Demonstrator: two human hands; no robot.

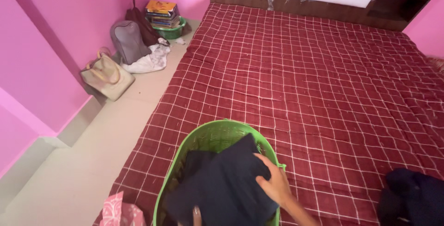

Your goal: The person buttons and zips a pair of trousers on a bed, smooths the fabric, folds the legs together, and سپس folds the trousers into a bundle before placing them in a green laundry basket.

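Nearest the camera: green plastic laundry basket (217, 136), round, perforated wall, sitting at the near edge of the bed (323, 92). Inside it, a dark navy garment (226, 184), soft cloth, loosely folded, heaped above the rim. Right hand (275, 184) lies on the garment's right side by the basket rim, fingers loosely spread and curved onto the cloth, touching it; a closed grip cannot be made out. Left hand (196, 216): only a fingertip or two shows at the bottom edge against the cloth, so its openness cannot be told. Bed cover is maroon, quilted, with a white grid. A second dark cloth heap (411, 198) sits at the bed's near right corner. On the floor beside the far left corner: bags (120, 55) and a small green tub with stacked books (162, 15).
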